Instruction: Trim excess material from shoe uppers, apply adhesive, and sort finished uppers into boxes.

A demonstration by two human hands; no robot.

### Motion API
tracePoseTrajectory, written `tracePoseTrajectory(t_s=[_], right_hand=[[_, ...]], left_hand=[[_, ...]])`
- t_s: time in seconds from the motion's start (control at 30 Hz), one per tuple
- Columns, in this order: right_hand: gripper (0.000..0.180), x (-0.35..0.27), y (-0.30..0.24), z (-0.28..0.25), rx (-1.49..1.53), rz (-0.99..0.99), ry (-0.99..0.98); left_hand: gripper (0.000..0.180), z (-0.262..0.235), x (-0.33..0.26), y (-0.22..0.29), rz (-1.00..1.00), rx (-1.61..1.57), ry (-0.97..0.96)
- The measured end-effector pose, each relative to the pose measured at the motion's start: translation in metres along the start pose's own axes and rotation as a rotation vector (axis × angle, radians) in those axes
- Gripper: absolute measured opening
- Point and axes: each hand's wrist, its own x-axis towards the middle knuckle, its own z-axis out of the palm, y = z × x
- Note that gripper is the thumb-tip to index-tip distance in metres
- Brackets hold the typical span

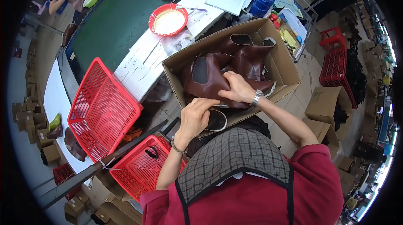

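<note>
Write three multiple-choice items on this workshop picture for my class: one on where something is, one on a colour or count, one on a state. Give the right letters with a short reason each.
1. Where do the brown leather boot uppers lie?
A. In the cardboard box
B. In a red basket
C. On the floor

2. What colour is the shallow dish on the white bench?
A. Blue
B. Red
C. Yellow

3. What is the right hand doing?
A. Hanging free at the side
B. Holding a pen
C. Pressing down on a brown upper in the box

Answers:
1 A, the uppers are piled inside the open box.
2 B, its rim is red around a pale filling.
3 C, its fingers lie flat on the leather, while the left hand grips a dark piece at the box's near edge.
</note>
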Motion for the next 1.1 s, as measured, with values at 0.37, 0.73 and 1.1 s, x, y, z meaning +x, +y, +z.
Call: tracePoseTrajectory(t_s=[0.37,0.73,1.1], right_hand=[[0.093,0.0,0.089,-0.032,-0.08,0.132,-0.543],[0.039,-0.006,-0.055,-0.233,0.518,0.105,-0.301],[0.044,0.186,-0.271,0.05,0.947,-0.063,-0.578]], left_hand=[[0.013,0.01,0.025,-0.006,-0.088,0.297,-0.402],[0.019,-0.112,-0.068,-0.004,-0.398,-0.031,0.85],[0.035,-0.212,-0.163,-0.159,-0.104,-0.842,2.223]])
